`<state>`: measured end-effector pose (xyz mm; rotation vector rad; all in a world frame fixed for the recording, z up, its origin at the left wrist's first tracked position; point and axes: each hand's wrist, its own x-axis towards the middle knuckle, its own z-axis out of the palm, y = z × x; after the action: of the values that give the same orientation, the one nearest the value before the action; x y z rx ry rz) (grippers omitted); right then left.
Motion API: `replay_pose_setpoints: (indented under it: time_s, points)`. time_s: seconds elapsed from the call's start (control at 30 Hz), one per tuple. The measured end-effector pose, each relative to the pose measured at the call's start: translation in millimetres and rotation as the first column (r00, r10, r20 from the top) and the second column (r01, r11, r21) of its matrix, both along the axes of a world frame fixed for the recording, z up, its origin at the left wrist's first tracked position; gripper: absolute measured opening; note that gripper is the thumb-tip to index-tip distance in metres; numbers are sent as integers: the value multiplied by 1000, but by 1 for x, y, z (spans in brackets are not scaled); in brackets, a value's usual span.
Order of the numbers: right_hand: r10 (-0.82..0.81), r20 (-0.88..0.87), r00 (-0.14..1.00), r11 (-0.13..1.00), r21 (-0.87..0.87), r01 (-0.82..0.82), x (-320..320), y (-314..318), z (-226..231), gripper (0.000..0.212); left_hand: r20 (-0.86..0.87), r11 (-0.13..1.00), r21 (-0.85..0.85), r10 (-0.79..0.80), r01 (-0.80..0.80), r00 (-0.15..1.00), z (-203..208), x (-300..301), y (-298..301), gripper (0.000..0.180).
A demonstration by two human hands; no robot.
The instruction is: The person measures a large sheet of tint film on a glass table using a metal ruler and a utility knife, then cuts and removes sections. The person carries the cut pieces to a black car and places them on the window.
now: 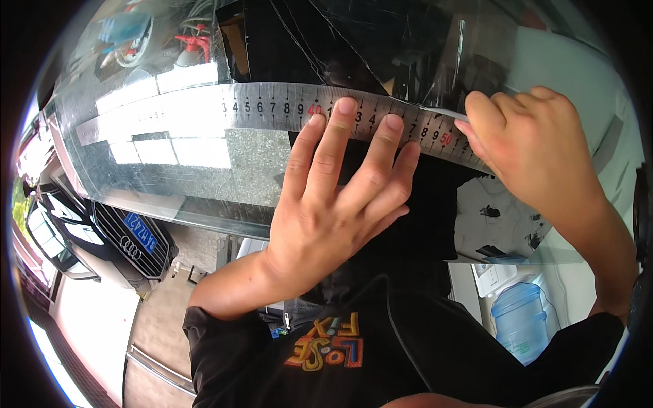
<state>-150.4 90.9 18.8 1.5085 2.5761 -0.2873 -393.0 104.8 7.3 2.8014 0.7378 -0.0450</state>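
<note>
A long steel ruler (262,107) lies across a glass tabletop (197,173), partly over dark sheet material (381,41). My left hand (333,183) rests on the ruler with its fingers spread, the fingertips pressing on its face. Further right, my right hand (534,146) is closed around a slim silver craft knife (439,110). Its thin end points left along the ruler's far edge. Thin pale lines run over the dark sheet beyond the ruler. The knife's rear part is hidden inside my right hand.
A red spray nozzle (196,45) and a blue-and-white object (126,30) show at the far left. A grey-white patch with black specks (500,217) lies nearer me on the right. Below the table edge stand a blue water jug (520,319) and, leftward, a parked car (102,231).
</note>
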Motion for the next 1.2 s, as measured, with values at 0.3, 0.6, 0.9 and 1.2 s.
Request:
replay_pose_setpoints:
  time_s: [0.3, 0.6, 0.9, 1.2]
  points:
    - [-7, 69, 998, 998, -57, 10, 19, -13, 12, 30, 4, 1000, -26, 3, -3, 1000, 3, 2, 1, 67]
    - [-153, -222, 963, 983, 62, 171, 24, 28, 42, 29, 82, 996, -88, 20, -13, 996, 12, 3, -10, 70]
    - [-107, -73, 992, 989, 95, 113, -72, 90, 45, 37, 394, 957, -287, 73, 47, 916, 19, -40, -22, 30]
    - [-188, -98, 977, 981, 37, 193, -76, 75, 46, 44, 435, 974, -215, 163, -74, 885, 16, -85, -10, 25]
